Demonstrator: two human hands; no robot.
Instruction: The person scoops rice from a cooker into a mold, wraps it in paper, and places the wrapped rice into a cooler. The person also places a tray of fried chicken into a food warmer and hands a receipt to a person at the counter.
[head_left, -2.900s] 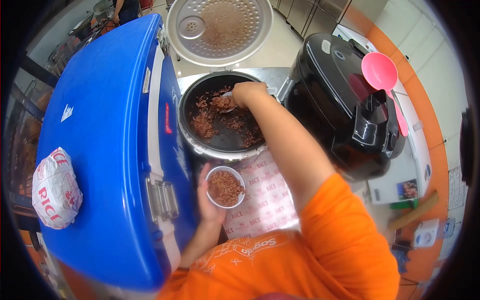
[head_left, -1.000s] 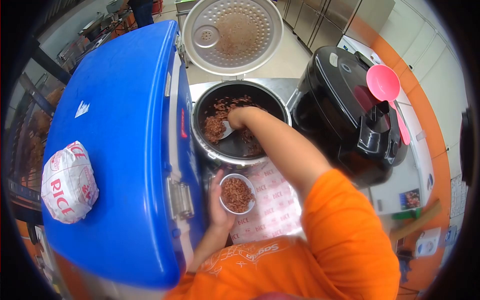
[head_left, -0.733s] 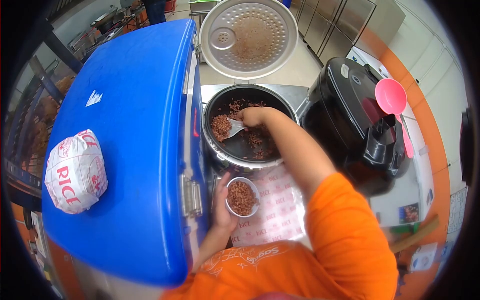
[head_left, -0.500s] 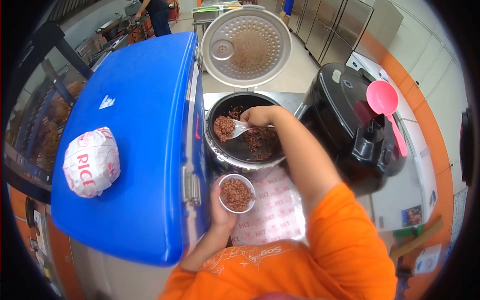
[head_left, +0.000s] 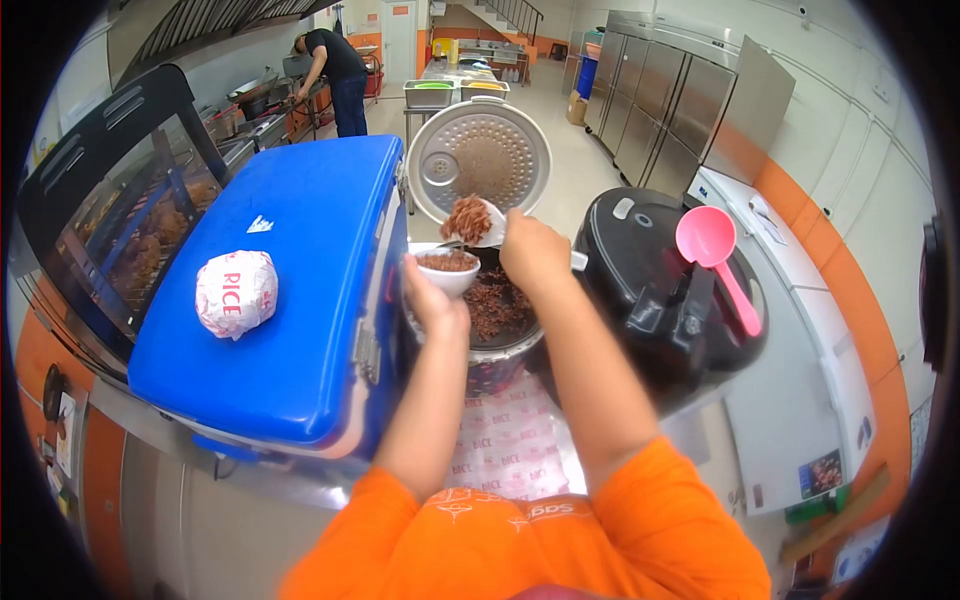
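My left hand (head_left: 437, 302) is closed around a small white bowl (head_left: 458, 284) filled with brownish-red rice. In my right hand (head_left: 537, 252) is a white rice paddle (head_left: 496, 226), gripped with the fingers wrapped round it. A clump of rice (head_left: 465, 217) rests on the paddle's blade, just above the bowl. Both hands are over the open rice cooker (head_left: 512, 352), where more rice (head_left: 498, 303) lies on the dark inner pot. Its perforated lid (head_left: 520, 140) stands raised behind. Printed wrapping paper (head_left: 505, 440) lies in front of the cooker.
On the left, a blue cooler box (head_left: 310, 260) carries a wrapped rice bundle (head_left: 237, 293). A closed black cooker (head_left: 640, 260) stands to the right with a pink ladle (head_left: 708, 237) on top. Farther back are a person in dark clothes (head_left: 340, 75) and steel refrigerators (head_left: 650, 100).
My right hand has lifted the paddle of rice out of the pot. My left hand has raised the bowl forward to the cooker's left edge. The view has tilted up.
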